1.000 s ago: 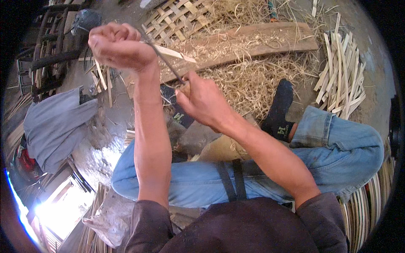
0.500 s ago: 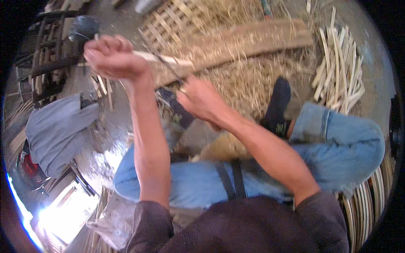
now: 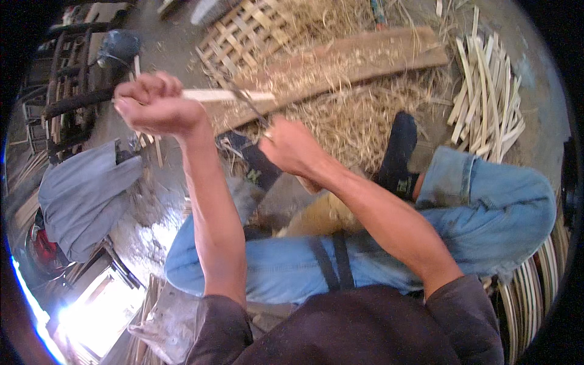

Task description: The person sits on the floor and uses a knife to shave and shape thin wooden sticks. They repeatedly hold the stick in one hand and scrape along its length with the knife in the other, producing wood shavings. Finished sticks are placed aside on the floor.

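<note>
My left hand (image 3: 157,104) is closed in a fist around one end of a pale bamboo strip (image 3: 210,95), which points to the right. In my right hand (image 3: 293,148) is the handle of a knife. The dark, narrow knife blade (image 3: 250,104) slants up and left from that fist and crosses the strip. Whether its edge bites into the strip cannot be made out. Beneath the two hands lies a long brown plank (image 3: 389,58) littered with shavings.
Thin shavings (image 3: 340,125) cover the floor between my feet and the plank. A heap of pale strips (image 3: 486,97) lies at the far right. Beyond the plank is a woven lattice (image 3: 249,30). At left are a grey cloth (image 3: 85,194) and a dark wooden frame (image 3: 64,79).
My left hand has come a little closer to me, and the strip has moved down with it. The right hand with the knife has shifted slightly right and nearer.
</note>
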